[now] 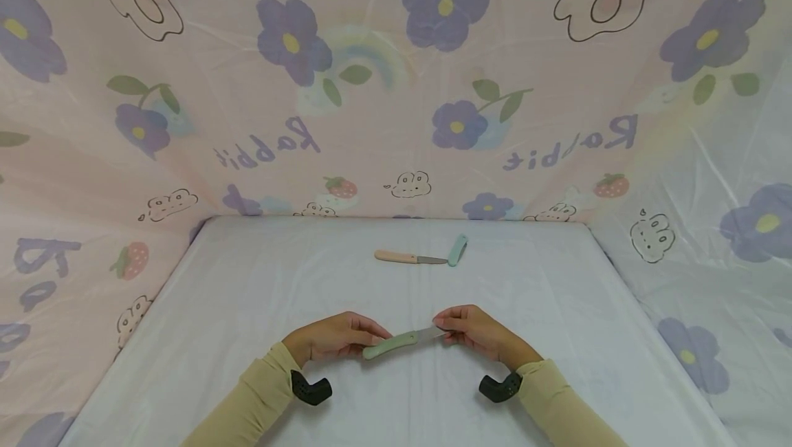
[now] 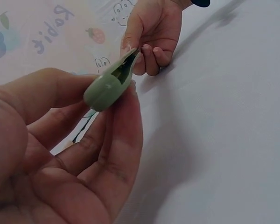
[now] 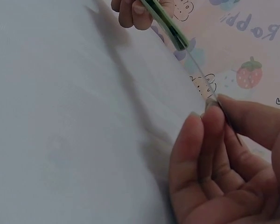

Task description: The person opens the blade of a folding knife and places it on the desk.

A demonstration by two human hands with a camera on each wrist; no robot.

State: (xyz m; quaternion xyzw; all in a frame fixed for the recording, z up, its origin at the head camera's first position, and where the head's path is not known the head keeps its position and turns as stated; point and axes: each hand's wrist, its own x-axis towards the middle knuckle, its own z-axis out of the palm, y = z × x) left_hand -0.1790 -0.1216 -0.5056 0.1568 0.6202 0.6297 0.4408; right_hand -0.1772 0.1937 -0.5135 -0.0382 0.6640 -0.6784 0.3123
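Note:
Between my hands is a folding knife [image 1: 391,344] with a pale green handle and its blade swung out. My left hand [image 1: 334,335] pinches the handle near its butt end between thumb and fingers. With thumb and fingertips my right hand [image 1: 479,330] grips the blade [image 1: 427,334] near its tip. Held above the table, the knife slopes up to the right in the head view. The left wrist view shows the handle's [image 2: 102,93] open slot, seen from its end. In the right wrist view the blade [image 3: 203,72] appears edge-on, running into the right fingers.
Farther back on the white-covered table [image 1: 278,282] lies a second folding knife [image 1: 396,256] with a peach handle and extended blade. Its tip meets a teal folded item [image 1: 458,250], perhaps a closed knife. Printed fabric [image 1: 371,110] hangs behind and at both sides.

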